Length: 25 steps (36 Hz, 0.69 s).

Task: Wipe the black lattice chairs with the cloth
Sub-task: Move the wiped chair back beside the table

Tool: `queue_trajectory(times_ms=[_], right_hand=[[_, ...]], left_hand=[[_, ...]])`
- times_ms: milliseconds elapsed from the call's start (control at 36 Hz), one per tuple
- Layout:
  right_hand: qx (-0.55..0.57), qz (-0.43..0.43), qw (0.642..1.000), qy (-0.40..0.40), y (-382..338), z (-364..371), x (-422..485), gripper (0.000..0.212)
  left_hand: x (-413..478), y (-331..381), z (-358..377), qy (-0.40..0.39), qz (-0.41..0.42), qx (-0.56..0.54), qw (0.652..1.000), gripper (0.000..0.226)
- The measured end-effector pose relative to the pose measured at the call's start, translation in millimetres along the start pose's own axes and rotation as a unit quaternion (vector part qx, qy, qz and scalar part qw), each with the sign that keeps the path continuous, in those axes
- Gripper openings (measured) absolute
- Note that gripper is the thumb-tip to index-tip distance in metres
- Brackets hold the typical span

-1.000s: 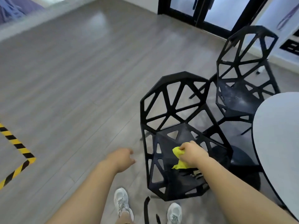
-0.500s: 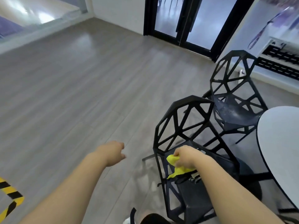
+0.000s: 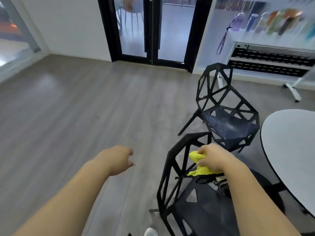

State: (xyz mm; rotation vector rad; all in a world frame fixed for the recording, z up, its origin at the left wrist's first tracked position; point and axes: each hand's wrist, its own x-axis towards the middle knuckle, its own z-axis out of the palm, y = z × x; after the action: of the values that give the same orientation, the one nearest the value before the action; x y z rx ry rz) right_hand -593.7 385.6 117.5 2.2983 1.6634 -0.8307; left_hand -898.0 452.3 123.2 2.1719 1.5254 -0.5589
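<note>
Two black lattice chairs stand at the right. The near chair (image 3: 172, 169) is at the bottom centre-right, its backrest frame to the left of my right hand. My right hand (image 3: 212, 158) is closed on a bunched yellow cloth (image 3: 197, 165), held above that chair's seat by the backrest. The far chair (image 3: 221, 106) stands beyond it with a dusty seat. My left hand (image 3: 118, 158) hangs loosely curled over the floor, left of the near chair, holding nothing.
A round white table (image 3: 289, 143) fills the right edge, its black base beside the near chair. Black-framed glass doors (image 3: 151, 29) are at the back. A white rack with black panels (image 3: 272, 62) stands at the back right. Grey wood floor (image 3: 68, 108) spreads to the left.
The view has tilted up, so both chairs sit lower in frame and the doors show. My right hand with the cloth has risen from the seat toward the backrest. My left hand stays free.
</note>
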Motion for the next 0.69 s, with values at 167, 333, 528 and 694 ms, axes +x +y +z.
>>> queue_trajectory(times_ms=[167,333,528,694], right_hand=[[-0.005,0.034,0.999,-0.006,-10,-48,25,0.049],[-0.002,0.079,0.997,-0.002,-25,-88,56,0.04],[0.021,0.134,0.989,0.052,-55,-123,97,0.047],[0.079,0.177,0.978,0.08,-94,-137,124,0.05]], left_hand=[[53,-2,-49,0.01,0.04,0.015,0.999,0.047],[116,-10,-89,-0.005,0.082,0.049,0.995,0.047],[191,-27,-138,-0.009,0.159,0.083,0.984,0.048],[243,-46,-184,-0.026,0.211,0.127,0.969,0.045]])
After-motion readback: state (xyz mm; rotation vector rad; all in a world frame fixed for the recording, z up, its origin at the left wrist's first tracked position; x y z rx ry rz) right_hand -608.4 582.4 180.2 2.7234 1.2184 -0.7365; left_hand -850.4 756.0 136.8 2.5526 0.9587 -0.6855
